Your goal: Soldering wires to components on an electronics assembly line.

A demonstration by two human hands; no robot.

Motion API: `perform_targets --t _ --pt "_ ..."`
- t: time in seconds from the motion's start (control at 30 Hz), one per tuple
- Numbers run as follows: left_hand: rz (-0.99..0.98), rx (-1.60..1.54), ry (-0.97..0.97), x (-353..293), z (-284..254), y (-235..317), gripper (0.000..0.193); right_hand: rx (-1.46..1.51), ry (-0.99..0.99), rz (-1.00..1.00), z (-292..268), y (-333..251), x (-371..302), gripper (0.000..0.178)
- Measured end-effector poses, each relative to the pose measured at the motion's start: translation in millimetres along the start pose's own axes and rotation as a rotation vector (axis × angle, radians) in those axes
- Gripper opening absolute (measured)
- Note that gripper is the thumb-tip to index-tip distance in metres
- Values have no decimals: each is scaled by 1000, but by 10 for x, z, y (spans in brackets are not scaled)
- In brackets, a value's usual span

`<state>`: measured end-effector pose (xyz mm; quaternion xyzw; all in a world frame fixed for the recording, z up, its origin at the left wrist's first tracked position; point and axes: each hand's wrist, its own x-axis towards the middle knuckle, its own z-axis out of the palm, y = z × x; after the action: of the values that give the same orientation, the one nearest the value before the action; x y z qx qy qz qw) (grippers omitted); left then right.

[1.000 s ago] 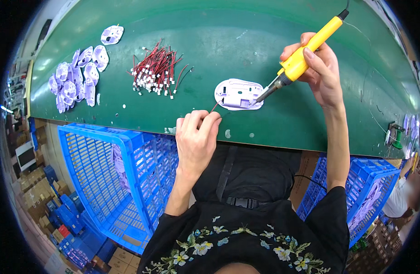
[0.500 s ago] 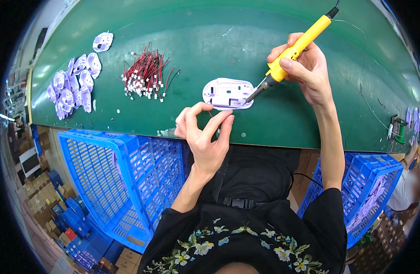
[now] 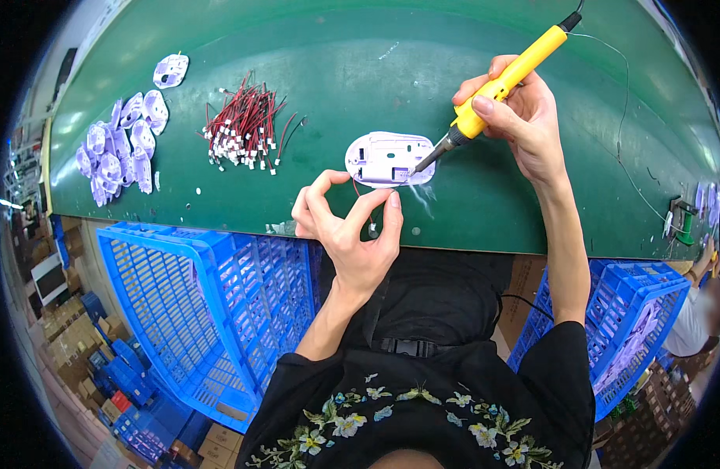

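My right hand (image 3: 524, 117) grips a yellow soldering iron (image 3: 512, 76), its dark tip slanting down onto the lower right part of a pale lilac plastic mouse-shaped shell (image 3: 382, 150). A thin wisp of smoke drifts from beside the tip. Pinched at the shell's near edge, a thin red and black wire lead (image 3: 357, 186) runs between the fingers of my left hand (image 3: 346, 227). Its small white connector (image 3: 373, 227) hangs below, near the thumb. Those left fingertips also touch or nearly touch the shell; the exact contact is hidden.
Left of the shell lies a heap of red and black wire leads (image 3: 244, 121). Farther left are piled lilac shells (image 3: 113, 148) and a single one (image 3: 170, 71). Blue crates (image 3: 207, 254) flank me below the green bench (image 3: 485, 223). A solder spool (image 3: 680, 220) stands at right.
A wisp of smoke has appeared beside the iron's tip. The tip and my right hand have shifted slightly left, and my left thumb has bent a little.
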<state>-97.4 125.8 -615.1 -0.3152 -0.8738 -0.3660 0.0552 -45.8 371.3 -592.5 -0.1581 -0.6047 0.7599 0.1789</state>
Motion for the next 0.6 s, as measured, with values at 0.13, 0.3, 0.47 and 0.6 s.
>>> perform_targets --t 0.13,0.3,0.47,0.6 --pt "-13 23 4 1 11 26 12 27 1 14 0 -14 -15 44" --pt "-22 66 -13 5 4 54 10 17 -5 17 -21 -19 -5 44" --pt "-24 71 -13 8 18 53 11 40 0 8 -18 2 -5 44" --pt "-16 71 -11 10 25 47 11 30 -7 -8 -19 1 -1 44"
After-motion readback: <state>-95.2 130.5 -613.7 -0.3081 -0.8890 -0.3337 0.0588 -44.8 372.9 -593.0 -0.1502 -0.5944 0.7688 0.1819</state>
